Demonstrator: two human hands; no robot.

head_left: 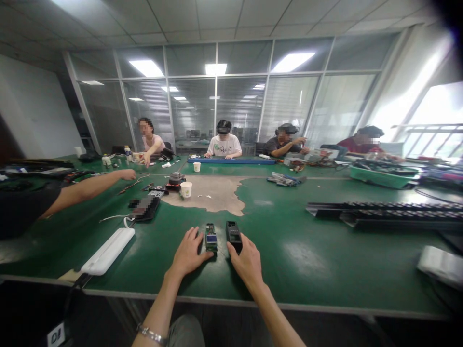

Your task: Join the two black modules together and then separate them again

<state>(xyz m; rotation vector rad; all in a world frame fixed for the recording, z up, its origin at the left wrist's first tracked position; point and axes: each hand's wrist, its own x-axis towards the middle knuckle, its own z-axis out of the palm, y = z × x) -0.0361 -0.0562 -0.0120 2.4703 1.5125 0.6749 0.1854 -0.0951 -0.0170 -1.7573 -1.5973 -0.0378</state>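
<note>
While left grip [188, 250] splays at board [211, 237] edge, right grip [249, 256] clasps casing [233, 232], gap between

Daylight from the window [434, 111] at far right burns out to white, and rectangular lights [293, 61] glow in the upper panes of the glass partition [242, 103]. Pale glare marks the green table [267, 274], while the space below its near edge sinks almost to black. Fine detail on the circuit board [211, 238] and black casing [233, 235] is soft, wide-angle distortion stretches the sides, the white box [440, 266] at right smears, and the upper-right corner is blacked out.
</note>
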